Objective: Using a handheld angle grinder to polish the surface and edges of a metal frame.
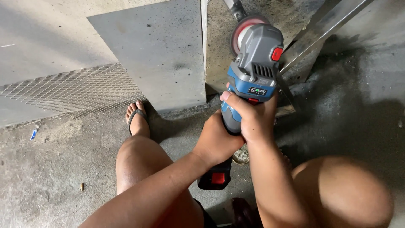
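Note:
A blue and grey cordless angle grinder (255, 63) points away from me, its round disc (241, 30) at the far end above the concrete floor. My right hand (252, 117) is wrapped around the upper part of the grinder's handle. Just below it, my left hand (216, 142) grips the lower handle. The black battery pack (216, 177) with a red catch sticks out under my hands. A shiny metal angle bar (314, 36) runs diagonally right beside the grinder's head.
I am squatting, with my left knee (137, 162) and right knee (348, 192) at the bottom and a sandalled foot (137, 118) ahead. A grey flat panel (158, 50) and a strip of wire mesh (71, 90) lie on the left. Small debris dots the floor.

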